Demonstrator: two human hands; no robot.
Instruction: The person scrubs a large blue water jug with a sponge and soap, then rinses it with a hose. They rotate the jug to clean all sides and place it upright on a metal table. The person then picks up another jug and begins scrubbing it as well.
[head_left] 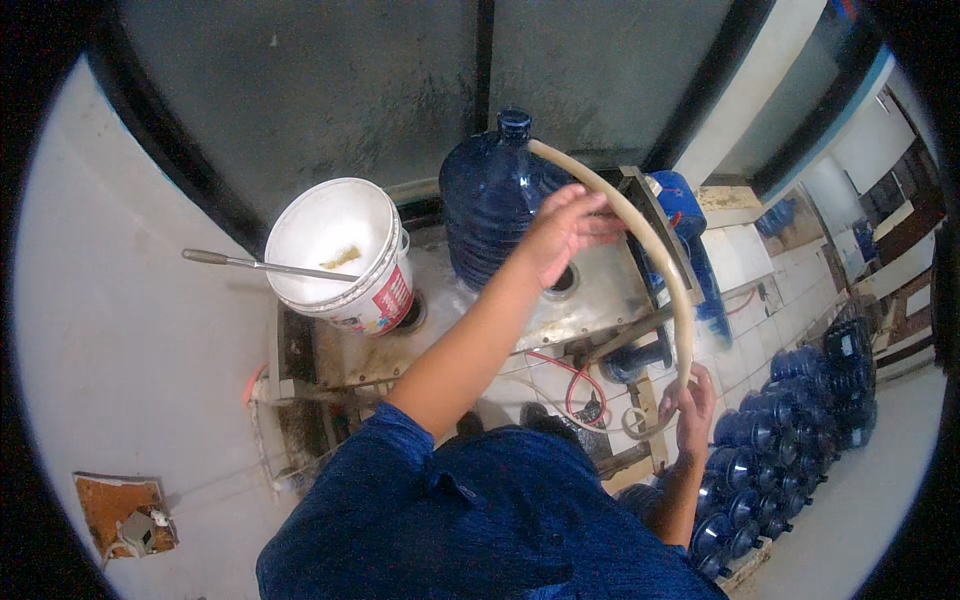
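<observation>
Steering a beige hose into the blue water jug, left hand clamps its far stretch while right hand grips the near end, on a wet worktop

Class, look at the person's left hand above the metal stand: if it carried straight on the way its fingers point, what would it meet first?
The left hand points right, at the beige hose, which its fingertips seem to touch already. Depth is unclear from above.

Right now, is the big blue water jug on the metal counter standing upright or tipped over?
Upright. The blue water jug stands on its base on the metal counter, neck at the top, with the beige hose reaching its mouth.
</observation>
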